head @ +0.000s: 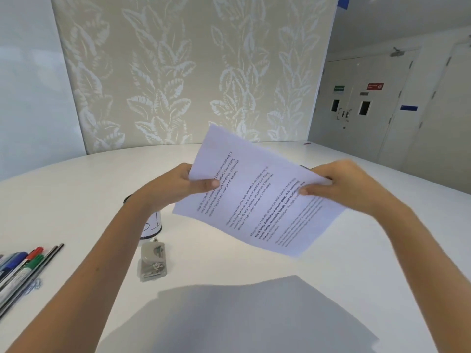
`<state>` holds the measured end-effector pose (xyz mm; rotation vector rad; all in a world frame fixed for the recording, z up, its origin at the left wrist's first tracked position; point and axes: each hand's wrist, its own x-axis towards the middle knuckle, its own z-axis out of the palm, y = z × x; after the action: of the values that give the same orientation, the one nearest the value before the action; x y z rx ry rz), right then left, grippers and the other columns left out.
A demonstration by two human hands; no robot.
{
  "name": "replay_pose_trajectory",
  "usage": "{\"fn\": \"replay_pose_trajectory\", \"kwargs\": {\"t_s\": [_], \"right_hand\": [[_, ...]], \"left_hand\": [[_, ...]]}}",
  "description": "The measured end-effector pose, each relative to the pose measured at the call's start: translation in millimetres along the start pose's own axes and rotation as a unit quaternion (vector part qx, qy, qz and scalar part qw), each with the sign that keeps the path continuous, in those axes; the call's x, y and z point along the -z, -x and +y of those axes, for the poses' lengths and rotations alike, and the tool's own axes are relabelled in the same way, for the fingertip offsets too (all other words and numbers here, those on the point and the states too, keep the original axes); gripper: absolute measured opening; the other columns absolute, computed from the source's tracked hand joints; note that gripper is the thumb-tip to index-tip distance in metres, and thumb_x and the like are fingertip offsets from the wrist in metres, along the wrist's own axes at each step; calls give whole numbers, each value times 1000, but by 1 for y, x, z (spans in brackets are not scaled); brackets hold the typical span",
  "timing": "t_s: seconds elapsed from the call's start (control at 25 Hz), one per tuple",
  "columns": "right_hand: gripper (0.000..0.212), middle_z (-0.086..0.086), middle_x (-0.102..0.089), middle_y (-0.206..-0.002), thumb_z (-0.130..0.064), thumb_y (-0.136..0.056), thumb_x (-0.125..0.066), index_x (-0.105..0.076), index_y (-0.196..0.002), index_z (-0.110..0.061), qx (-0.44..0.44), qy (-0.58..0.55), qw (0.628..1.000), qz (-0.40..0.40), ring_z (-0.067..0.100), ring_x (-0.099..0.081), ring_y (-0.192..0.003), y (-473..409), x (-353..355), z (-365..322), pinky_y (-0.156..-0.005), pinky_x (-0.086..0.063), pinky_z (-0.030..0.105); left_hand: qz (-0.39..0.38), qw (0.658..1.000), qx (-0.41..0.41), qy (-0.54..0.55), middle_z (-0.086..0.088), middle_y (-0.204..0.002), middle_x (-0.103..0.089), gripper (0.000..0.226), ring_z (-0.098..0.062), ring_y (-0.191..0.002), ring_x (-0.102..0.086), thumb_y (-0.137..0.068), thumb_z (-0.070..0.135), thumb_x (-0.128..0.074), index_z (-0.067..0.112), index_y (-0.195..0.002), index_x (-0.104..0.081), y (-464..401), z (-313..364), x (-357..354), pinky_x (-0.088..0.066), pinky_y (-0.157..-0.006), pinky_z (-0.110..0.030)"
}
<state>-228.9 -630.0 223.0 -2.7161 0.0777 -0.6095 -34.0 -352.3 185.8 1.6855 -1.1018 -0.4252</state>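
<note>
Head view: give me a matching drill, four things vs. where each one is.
Things:
1. printed sheet
2. hole punch
3. markers
4. red pen

Places:
A. far edge of the table
B. off the table, pinched between left hand and right hand
C. on the table, at the left border of the view
D. on the table, just on the person's side of the white cup

Pairs: 1-B, 2-D, 3-C, 4-A
</note>
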Motion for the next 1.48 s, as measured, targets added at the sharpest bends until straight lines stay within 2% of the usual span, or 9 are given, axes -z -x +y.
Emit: {"fn": "replay_pose_trajectory", "kwargs": {"t_s": [0.08, 0.16, 0.32, 0.48, 1.0, 1.12, 1.28, 1.36, 1.48], "right_hand": [[11, -13, -67, -59, -34, -73, -79, -71, -66, -36, -15, -54, 995, 81, 4, -55, -53, 10, 16, 20, -55, -38, 11], [20, -5, -76, -71, -31, -67, -82, -75, -86, -29, -47, -242, 957, 150, 10, -66, -64, 21, 19, 40, -67, -53, 22], [38, 2, -78, -95, -13, -73, -70, -68, -109, -25, -79, -525, 842, 96, 15, -74, -83, 38, -20, 60, -69, -59, 26], [29, 6, -77, -100, -11, -72, -71, -75, -100, -9, -119, -513, 843, 109, 20, -74, -85, 48, -77, 54, -72, -60, 33], [32, 4, -77, -103, -30, -70, -78, -75, -100, -18, -165, -529, 819, 148, 25, -73, -91, 55, -122, 47, -77, -58, 36], [29, 6, -76, -105, -20, -74, -76, -74, -103, -14, -177, -563, 795, 136, 24, -73, -93, 63, -139, 53, -72, -59, 30], [17, 0, -78, -98, -10, -83, -72, -74, -98, -15, -249, -502, 815, 147, 19, -74, -89, 68, -162, 57, -75, -57, 32], [12, -1, -79, -91, -9, -83, -72, -74, -90, -18, -242, -469, 830, 181, 14, -74, -83, 62, -152, 58, -74, -57, 27], [11, 2, -75, -88, -7, -82, -72, -73, -90, -15, -196, -380, 875, 227, -7, -67, -64, 47, -113, 54, -59, -51, 7]], "left_hand": [[36, 997, -16, 60, -1, -116, -72, 34, -22, -107, -68, -83, 39, -67, 22, -113, -69, 6, -12, -8, -53, -90, -37], [71, 992, -18, 100, 1, -113, -74, 29, -20, -104, -70, -85, 37, -66, 23, -110, -71, 11, -24, -18, -56, -83, -34], [115, 978, -16, 176, 3, -110, -74, 25, -17, -102, -70, -86, 34, -61, 27, -107, -72, 19, -43, -43, -58, -80, -31], [166, 974, 21, 154, 3, -112, -74, 27, -16, -103, -70, -89, 33, -61, 22, -113, -69, 25, -54, -62, -54, -90, -41], [157, 966, 5, 204, 5, -118, -71, 27, -15, -110, -66, -89, 33, -64, 29, -115, -67, 31, -72, -78, -50, -91, -36], [158, 961, 26, 226, 2, -117, -72, 33, -17, -111, -66, -84, 37, -67, 27, -116, -68, 33, -91, -84, -48, -97, -44], [211, 953, 71, 205, 8, -110, -74, 22, -16, -109, -67, -87, 26, -68, 33, -109, -70, 28, -102, -94, -47, -99, -43], [273, 943, 32, 188, 6, -121, -69, 41, -19, -113, -64, -87, 20, -68, 34, -124, -57, 20, -91, -90, -50, -95, -39], [395, 914, -56, 76, -4, -154, -27, 97, -18, -135, -38, -78, 30, -76, 28, -149, -10, 11, -62, -71, -33, -108, -39]]}}
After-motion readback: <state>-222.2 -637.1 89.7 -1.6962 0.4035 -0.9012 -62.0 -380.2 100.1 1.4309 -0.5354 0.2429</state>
